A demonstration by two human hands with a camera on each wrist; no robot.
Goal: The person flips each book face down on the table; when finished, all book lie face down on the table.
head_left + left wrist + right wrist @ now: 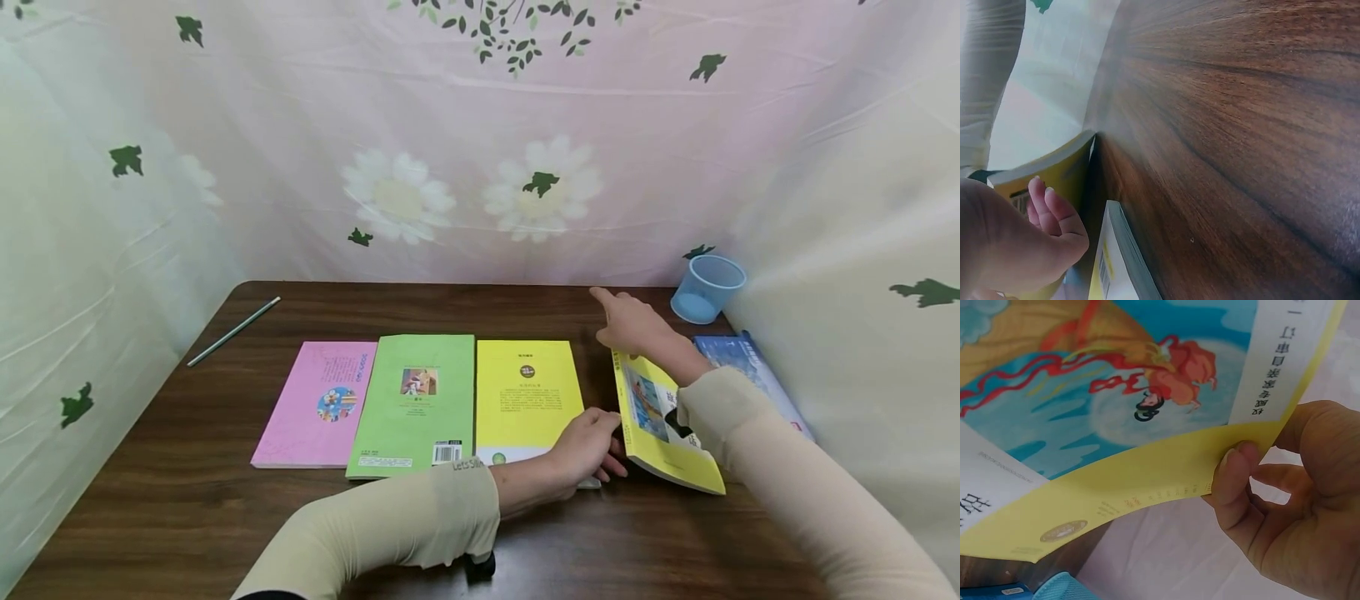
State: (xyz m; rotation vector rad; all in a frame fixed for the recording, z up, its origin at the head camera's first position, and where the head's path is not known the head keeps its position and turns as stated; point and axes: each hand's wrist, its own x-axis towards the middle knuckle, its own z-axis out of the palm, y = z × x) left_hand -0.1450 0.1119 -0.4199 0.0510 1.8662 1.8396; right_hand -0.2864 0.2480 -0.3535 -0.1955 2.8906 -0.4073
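Observation:
A yellow picture book (660, 425) is tilted up off the table at the right, its illustrated cover showing. My right hand (637, 325) is at its far end; in the right wrist view that hand's thumb and fingers (1232, 481) pinch the cover's yellow corner. With my left hand (588, 450) I hold the same book's left edge near its lower end. The left wrist view shows its outer fingers curled by the barcoded back cover. Under my left forearm and hand lies another yellow book (525, 392), back cover up.
A green book (420, 400) and a pink book (322, 408) lie in the row to the left. Behind my right arm is a blue book (750, 367), with a blue mesh cup (708, 287) at the back right corner. A thin stick (234, 332) lies far left. Curtains surround the table.

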